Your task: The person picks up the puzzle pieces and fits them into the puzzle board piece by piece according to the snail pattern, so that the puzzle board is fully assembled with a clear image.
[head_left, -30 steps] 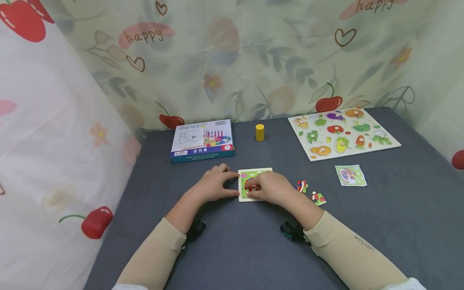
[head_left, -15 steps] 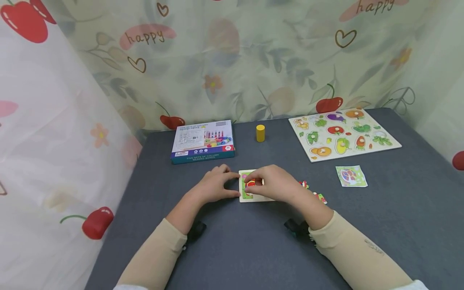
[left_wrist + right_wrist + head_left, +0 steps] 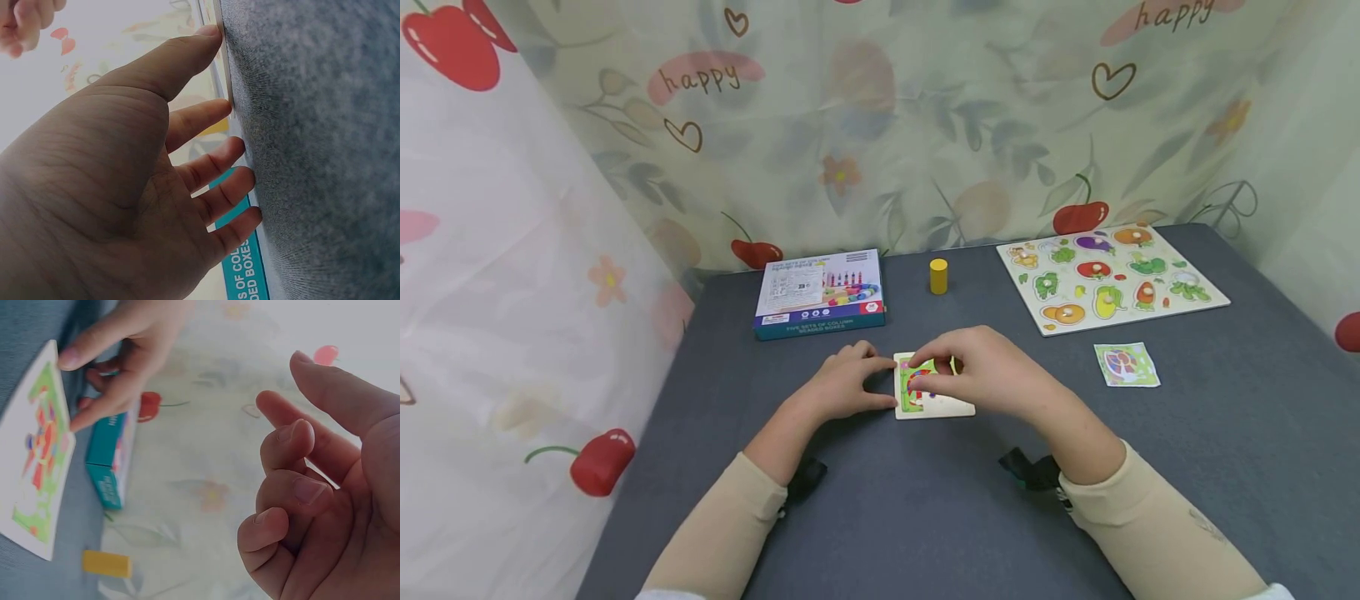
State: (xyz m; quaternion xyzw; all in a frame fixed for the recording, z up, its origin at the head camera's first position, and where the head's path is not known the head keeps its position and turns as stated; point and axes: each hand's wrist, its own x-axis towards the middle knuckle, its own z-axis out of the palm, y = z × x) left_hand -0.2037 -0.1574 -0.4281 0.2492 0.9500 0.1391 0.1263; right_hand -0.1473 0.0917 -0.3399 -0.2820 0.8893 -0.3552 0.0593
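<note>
A small square jigsaw board [image 3: 951,410] with a pale rim lies flat in the middle of the table. Its left part carries green and red picture pieces, while a stretch at the lower right shows bare. My left hand [image 3: 842,383] touches the board's left edge with thumb and index fingertip, fingers extended. Above the board hovers my right hand [image 3: 992,375], hiding its upper right part. In the right wrist view, the thumb and index finger of this hand [image 3: 331,487] stand apart with nothing between them, and the other fingers curl loosely.
Behind the left hand lies a boxed bead set [image 3: 820,292]. A yellow cylinder [image 3: 938,276] stands at the back. To the right are a vegetable puzzle board [image 3: 1120,279] and a small picture card [image 3: 1127,365]. A patterned curtain [image 3: 925,125] bounds the back.
My right hand has lifted off the jigsaw board and shifted right, its thumb and index finger parting. Loose jigsaw pieces right of the board are now hidden behind it. The left hand stays put.
</note>
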